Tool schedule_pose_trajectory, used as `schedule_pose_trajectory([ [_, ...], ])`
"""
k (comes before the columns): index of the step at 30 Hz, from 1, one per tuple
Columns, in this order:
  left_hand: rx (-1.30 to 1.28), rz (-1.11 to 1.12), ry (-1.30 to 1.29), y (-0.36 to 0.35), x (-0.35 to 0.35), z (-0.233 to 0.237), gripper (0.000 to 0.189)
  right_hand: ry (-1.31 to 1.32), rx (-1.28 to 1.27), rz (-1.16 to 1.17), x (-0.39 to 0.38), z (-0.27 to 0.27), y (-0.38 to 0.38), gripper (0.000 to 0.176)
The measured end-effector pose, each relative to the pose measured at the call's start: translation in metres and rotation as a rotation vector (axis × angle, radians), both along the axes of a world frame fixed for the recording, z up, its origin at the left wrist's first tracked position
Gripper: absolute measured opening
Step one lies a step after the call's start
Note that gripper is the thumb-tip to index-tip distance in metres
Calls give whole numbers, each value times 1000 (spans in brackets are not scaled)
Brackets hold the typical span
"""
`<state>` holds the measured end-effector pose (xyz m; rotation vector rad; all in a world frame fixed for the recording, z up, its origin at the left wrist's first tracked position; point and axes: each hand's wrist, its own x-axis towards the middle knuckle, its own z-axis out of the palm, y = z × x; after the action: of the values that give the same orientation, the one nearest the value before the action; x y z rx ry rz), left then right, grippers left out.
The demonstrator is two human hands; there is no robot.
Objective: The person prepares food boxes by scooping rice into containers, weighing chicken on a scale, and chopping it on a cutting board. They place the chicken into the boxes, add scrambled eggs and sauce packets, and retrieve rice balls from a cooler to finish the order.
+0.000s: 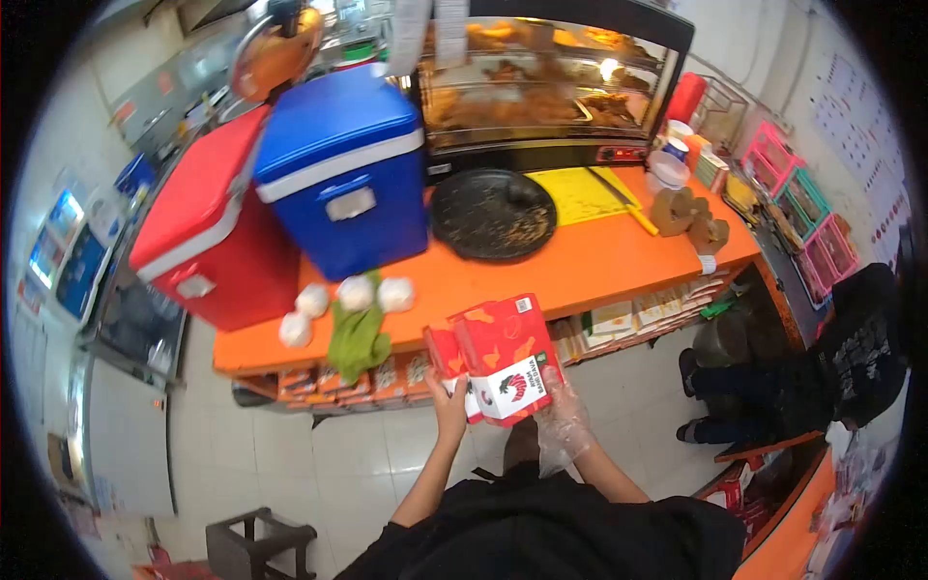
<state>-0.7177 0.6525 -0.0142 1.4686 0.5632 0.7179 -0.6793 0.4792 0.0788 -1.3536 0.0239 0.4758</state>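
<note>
Brightly red carton, orange shapes, white printed panel, between both hands

On the white panel of the red box, black letters run sideways: "BANG DAVA" can be read, and the smaller word next to it is perhaps "AYAM". Near one corner of the same box is a small square code. The labels on the blue cooler and the red cooler, and the pale print on a person's dark shirt, are too blurred for reading.
</note>
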Motion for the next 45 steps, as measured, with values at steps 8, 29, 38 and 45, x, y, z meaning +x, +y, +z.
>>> schedule_pose_trajectory([
  [8, 108, -401, 650, 114, 183, -25, 50, 3, 121, -67, 224, -20, -131, 49],
  [29, -1138, -981, -183, 26, 287, 17, 94, -714, -329, 726, 361, 43, 7, 92],
  [38, -1266, -367, -440, -10, 242, -3, 80, 83, -328, 633, 428, 62, -23, 45],
  [45, 798, 363, 791, 32, 187, 41, 116, -886, -987, 853, 600, 1, -92, 53],
])
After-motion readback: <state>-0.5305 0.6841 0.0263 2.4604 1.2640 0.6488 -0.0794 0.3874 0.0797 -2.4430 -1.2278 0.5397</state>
